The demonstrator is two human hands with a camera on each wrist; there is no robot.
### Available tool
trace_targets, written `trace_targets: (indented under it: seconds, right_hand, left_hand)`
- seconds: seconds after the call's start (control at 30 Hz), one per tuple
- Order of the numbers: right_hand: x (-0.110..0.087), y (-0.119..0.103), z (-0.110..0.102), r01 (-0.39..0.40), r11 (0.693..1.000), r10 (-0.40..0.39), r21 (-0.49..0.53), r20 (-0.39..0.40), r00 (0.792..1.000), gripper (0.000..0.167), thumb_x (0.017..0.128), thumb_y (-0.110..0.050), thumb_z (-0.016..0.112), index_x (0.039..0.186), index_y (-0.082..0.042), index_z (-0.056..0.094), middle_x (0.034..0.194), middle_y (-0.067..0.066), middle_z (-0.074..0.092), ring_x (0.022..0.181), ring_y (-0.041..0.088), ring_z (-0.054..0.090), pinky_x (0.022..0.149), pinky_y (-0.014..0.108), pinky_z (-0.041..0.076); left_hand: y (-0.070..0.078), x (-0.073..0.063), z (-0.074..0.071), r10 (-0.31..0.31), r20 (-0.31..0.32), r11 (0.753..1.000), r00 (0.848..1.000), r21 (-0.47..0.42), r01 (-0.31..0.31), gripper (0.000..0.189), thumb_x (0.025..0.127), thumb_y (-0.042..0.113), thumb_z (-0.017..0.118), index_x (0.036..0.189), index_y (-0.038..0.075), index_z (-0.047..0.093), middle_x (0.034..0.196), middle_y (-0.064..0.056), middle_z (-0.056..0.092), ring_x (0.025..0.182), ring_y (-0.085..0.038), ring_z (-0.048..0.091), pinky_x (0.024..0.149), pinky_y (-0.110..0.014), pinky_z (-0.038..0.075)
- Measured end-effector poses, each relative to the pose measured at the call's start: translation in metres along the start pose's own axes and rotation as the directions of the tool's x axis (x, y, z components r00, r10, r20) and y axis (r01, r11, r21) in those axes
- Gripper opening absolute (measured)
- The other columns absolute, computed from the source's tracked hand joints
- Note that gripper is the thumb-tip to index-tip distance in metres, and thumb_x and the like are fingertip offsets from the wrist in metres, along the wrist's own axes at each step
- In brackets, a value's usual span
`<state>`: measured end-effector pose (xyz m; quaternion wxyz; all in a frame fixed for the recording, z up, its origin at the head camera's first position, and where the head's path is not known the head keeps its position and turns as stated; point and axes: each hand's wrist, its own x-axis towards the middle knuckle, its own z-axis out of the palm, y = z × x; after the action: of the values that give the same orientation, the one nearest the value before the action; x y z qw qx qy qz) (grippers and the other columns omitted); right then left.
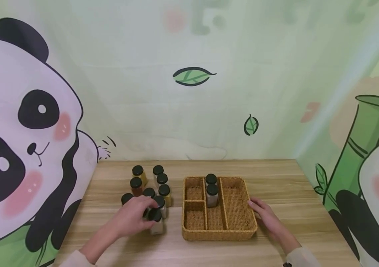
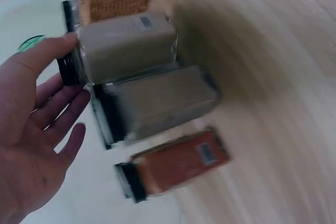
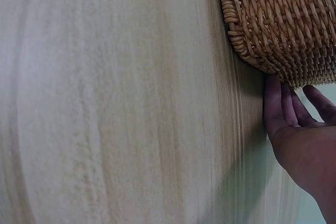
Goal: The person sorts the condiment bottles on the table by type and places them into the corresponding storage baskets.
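Fingers and thumb of my left hand (image 1: pixel 132 218) curve around the black lid of the nearest spice jar (image 1: pixel 157 227), a clear square jar of pale greyish powder. In the left wrist view, the thumb lies against this jar's lid, beside a second greyish jar (image 2: pixel 168 103) and a reddish-orange one (image 2: pixel 184 161). The fingers of my right hand (image 1: pixel 269 218) touch the right side of a woven basket (image 1: pixel 219 234), low on its wall in the right wrist view. Two black-lidded jars (image 1: pixel 212 198) stand upright in the basket's middle compartment.
Several more black-lidded jars, including a yellow one (image 1: pixel 141 177) and a dark red one (image 1: pixel 137 190), stand grouped left of the basket on the wooden table (image 1: pixel 282 178). Dividers split the basket into compartments. A panda-printed backdrop (image 1: pixel 136 92) rises behind the table.
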<state>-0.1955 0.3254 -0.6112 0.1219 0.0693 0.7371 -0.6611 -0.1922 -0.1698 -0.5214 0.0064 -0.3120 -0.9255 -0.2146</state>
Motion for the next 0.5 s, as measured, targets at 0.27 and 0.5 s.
trace_targets:
  seconds: [0.27,0.5]
  right_hand:
    - [0.001,-0.003,-0.003,0.001,1.000,-0.001,-0.016,0.005,1.000,0.065,0.112,-0.037,0.054,0.156,0.007,0.039,0.157,0.027,0.045,0.147,0.040,0.040,0.116,0.055,0.041]
    - [-0.001,-0.001,0.000,-0.015,1.000,0.015,-0.007,0.019,1.000,0.068,0.112,-0.039,0.053,0.159,0.006,0.035,0.158,0.028,0.043,0.147,0.042,0.039,0.117,0.057,0.040]
  left_hand:
    - [0.027,0.021,-0.032,-0.033,-0.007,0.960,0.999,-0.279,0.029,0.040,0.087,0.031,0.091,0.120,0.017,0.074,0.106,0.013,0.071,0.094,-0.005,0.066,0.083,-0.033,0.058]
    - [0.045,0.043,-0.042,-0.009,-0.004,0.941,1.000,-0.338,0.007,0.042,0.091,0.034,0.087,0.127,0.017,0.072,0.108,0.013,0.070,0.100,-0.007,0.067,0.089,-0.035,0.058]
